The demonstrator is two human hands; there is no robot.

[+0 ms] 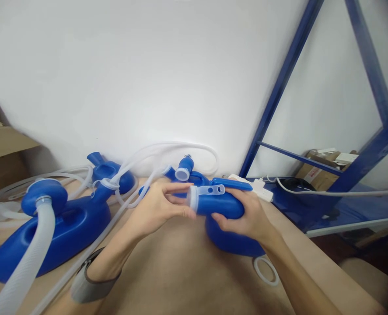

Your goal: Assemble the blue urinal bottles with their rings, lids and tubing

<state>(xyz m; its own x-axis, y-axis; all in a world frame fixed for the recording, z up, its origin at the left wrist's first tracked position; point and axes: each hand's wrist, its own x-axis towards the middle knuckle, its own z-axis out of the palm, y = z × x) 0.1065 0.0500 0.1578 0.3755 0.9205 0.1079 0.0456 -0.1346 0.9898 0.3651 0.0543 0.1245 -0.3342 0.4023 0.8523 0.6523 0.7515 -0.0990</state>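
My right hand (246, 214) is wrapped around a blue plastic urinal bottle (218, 205), near the rounded end of its neck. A translucent white cap (193, 199) with a two-holed strap sits over the neck's left end, the strap lying along the top. My left hand (164, 203) pinches this cap between thumb and fingers. Below my right hand a wide blue body (231, 238) rests on the table; my hand hides whether it joins the neck. A white ring (266, 271) lies just to the right of that body.
At left lies another blue bottle (78, 232) with a ribbed white hose (43, 240). Behind are a blue bottle with a flared mouth (115, 173), a small blue piece (185, 167) and looped clear tubing (194, 144). A cardboard box (6, 148), blue shelf frame (279, 92) and white power strip (261, 190) border the table.
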